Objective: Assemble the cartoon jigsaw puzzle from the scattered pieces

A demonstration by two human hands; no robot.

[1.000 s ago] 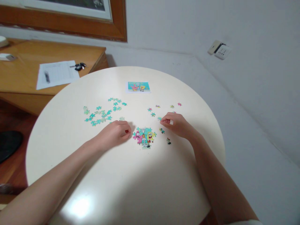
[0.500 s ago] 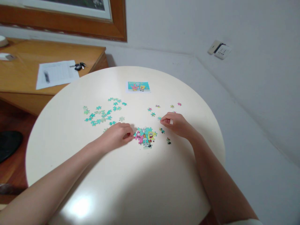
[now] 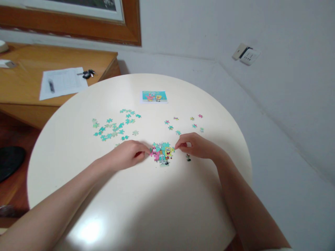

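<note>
A partly joined jigsaw puzzle [image 3: 161,153] with pink, pale green and yellow cartoon figures lies on the round white table [image 3: 125,195]. At its left edge is my left hand [image 3: 129,154], fingers curled and index fingertip on the pink side. My right hand [image 3: 195,145] is at the opposite edge, thumb and index pinched at a small green-yellow jigsaw piece [image 3: 173,149]; the fingers partly cover it. Just beyond that hand lies a teal piece [image 3: 178,132]. A dark-marked piece [image 3: 188,158] shows under my right palm's near side.
Loose teal and pale green pieces [image 3: 112,129] are scattered at the left. Several mixed-colour pieces [image 3: 170,128] lie at the right. Behind them is a picture card [image 3: 154,97]. A wooden desk [image 3: 26,80] with paper [image 3: 64,83] and keys [image 3: 88,74] adjoins the table's far left.
My right hand has come nearer and slightly left, from beside the teal piece to the puzzle's right edge, covering a dark-and-yellow piece. My left hand stays at the left edge, its index straighter.
</note>
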